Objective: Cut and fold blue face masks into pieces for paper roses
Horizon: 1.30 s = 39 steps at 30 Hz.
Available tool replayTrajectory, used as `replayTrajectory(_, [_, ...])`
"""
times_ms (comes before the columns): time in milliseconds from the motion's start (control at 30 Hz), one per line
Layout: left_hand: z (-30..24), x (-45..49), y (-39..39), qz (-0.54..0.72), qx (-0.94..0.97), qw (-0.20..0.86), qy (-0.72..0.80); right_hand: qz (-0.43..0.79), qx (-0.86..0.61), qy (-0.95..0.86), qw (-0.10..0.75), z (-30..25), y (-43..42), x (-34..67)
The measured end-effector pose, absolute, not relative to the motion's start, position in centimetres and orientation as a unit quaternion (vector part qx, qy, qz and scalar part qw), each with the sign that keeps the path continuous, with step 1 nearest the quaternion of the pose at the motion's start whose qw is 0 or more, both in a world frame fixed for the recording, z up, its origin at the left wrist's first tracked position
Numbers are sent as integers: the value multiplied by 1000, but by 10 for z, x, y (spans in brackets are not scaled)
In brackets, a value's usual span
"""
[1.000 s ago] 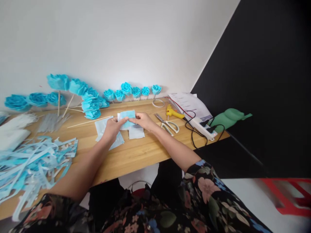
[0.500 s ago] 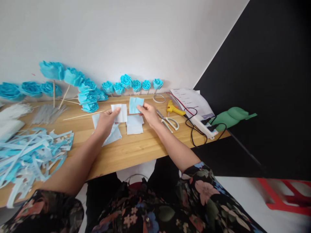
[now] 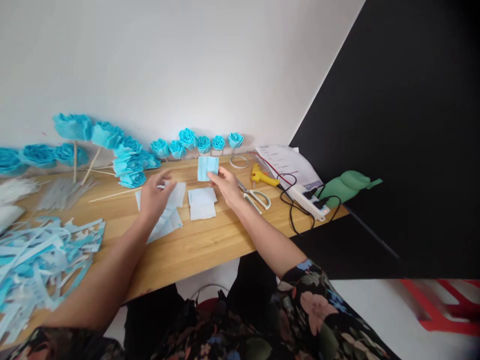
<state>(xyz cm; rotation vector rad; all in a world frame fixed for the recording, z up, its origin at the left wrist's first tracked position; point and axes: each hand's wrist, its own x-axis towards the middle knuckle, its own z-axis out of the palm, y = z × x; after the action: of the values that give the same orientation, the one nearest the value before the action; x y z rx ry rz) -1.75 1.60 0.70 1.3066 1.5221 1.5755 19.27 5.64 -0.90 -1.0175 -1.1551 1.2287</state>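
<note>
My right hand [image 3: 226,185] pinches a small light-blue fabric square [image 3: 204,167], held up above the wooden table. My left hand [image 3: 154,196] hovers over the left pile of pale squares [image 3: 167,225], its fingers apart and nothing gripped in them. Part of that pile is hidden behind the hand. Between the hands lie overlapping whitish squares [image 3: 202,206] on the table. Scissors [image 3: 257,196] with pale handles rest just right of my right wrist.
Blue fabric roses [image 3: 131,160] line the wall. Cut strips [image 3: 48,255] heap at left beside clear thin pieces [image 3: 63,192] and a stick [image 3: 112,195]. At right are a yellow glue gun [image 3: 262,175], tape ring [image 3: 239,161], printed paper [image 3: 288,162], power strip [image 3: 309,202] and green pouch [image 3: 345,187].
My left hand has let go of the white square, laying it on the left pile, and its fingers have spread. The right hand still holds the blue square. The view has shifted slightly.
</note>
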Motion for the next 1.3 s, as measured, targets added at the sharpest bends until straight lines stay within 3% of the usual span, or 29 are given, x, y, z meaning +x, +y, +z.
replayTrajectory(67, [11,-15,12,616,523,209,551,487,-439,-521,547,-9,55,193])
replayTrajectory(133, [16,-10,5,615,545,198,534,438,-443,-568,538,-8,52,193])
replayTrajectory(367, [23,8,-14,503,549,512,428,198,-445,-734,472,3,37,191])
replayTrajectory(533, [17,8,-7,541,444,581,415,97,-412,-814,398,1,34,191])
replayTrajectory(767, [8,2,2,560,412,571,437,124,-383,-817,413,3,32,192])
replayTrajectory(1000, [3,4,1,542,439,556,451,325,-407,-731,441,8,27,192])
replayTrajectory(1300, [0,8,1,561,429,537,461,255,-406,-754,449,3,28,185])
